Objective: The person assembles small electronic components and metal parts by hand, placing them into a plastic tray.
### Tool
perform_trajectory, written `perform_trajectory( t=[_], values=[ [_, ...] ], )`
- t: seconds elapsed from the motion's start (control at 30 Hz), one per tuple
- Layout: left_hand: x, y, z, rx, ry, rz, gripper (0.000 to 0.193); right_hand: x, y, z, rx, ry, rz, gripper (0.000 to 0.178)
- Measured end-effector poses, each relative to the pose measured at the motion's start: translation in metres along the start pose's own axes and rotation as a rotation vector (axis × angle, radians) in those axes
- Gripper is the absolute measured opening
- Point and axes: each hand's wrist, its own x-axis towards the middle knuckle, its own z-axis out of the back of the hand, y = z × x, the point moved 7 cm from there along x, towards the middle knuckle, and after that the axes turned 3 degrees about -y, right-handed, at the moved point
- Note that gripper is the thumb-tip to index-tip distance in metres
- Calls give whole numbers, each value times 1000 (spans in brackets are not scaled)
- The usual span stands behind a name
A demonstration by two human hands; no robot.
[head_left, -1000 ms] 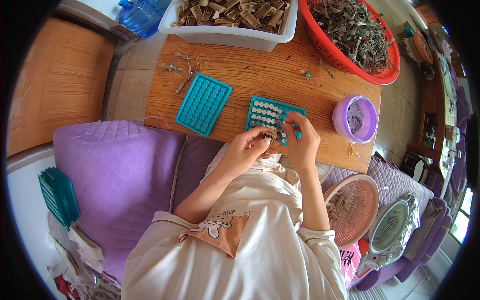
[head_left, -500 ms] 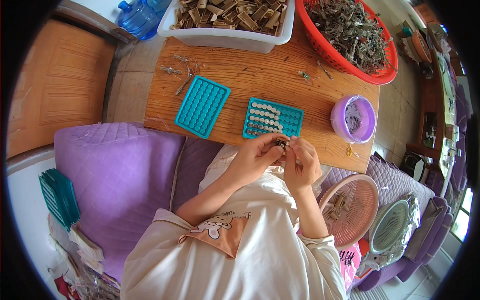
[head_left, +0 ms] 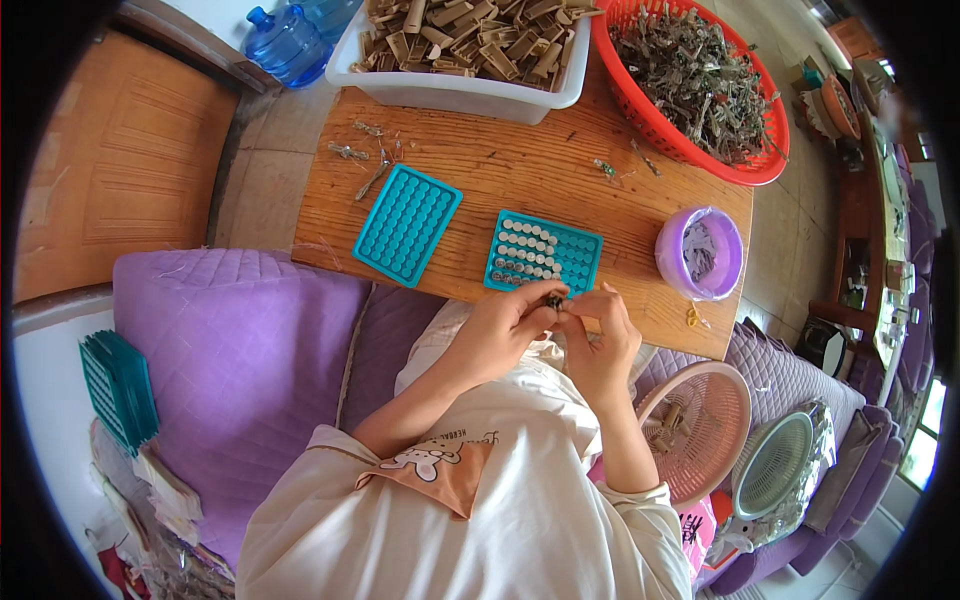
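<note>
The left hand (head_left: 500, 335) is held with thumb and fingers pinched together. Just to its right, the right hand (head_left: 602, 345) is held with bent fingers turned toward it. Behind the left hand, the left forearm (head_left: 425, 402) is slanted; behind the right, the right forearm (head_left: 626, 445) is held steeper.

A wooden table (head_left: 520, 170) is topped at its far side w/ a tub (head_left: 450, 100) of shells (head_left: 480, 45), a basket (head_left: 655, 132) of strips (head_left: 700, 85) being set to its R. Nearer, two pocket trays are laid apart: L tray (head_left: 408, 225) and R tray (head_left: 578, 262) (discs (head_left: 525, 240) seated mostly toward the latter's L side). A bowl (head_left: 675, 270) is placed nr the table's R edge. A small part (head_left: 556, 300) is held btwn left hand (head_left: 505, 330) and right hand (head_left: 605, 345), before the R tray. Two colanders (head_left: 715, 440) are positioned nr-side R, adjacent.
</note>
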Motion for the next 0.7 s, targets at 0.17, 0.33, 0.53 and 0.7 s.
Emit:
perform_trajectory(
  t=[0.17,0.33,0.53,0.7],
  values=[
    [-14,-20,-18,401,176,-90,19,10,0,1,-28,603,-190,20],
    [-20,-5,-43,325,431,-30,21,12,-2,11,36,813,-227,36],
    [-9,17,-22,-357,333,132,22,99,-2,-21,147,562,71,23],
    [-7,5,0,-348,164,144,25,177,-5,-90,-90,214,368,17]
  ],
)
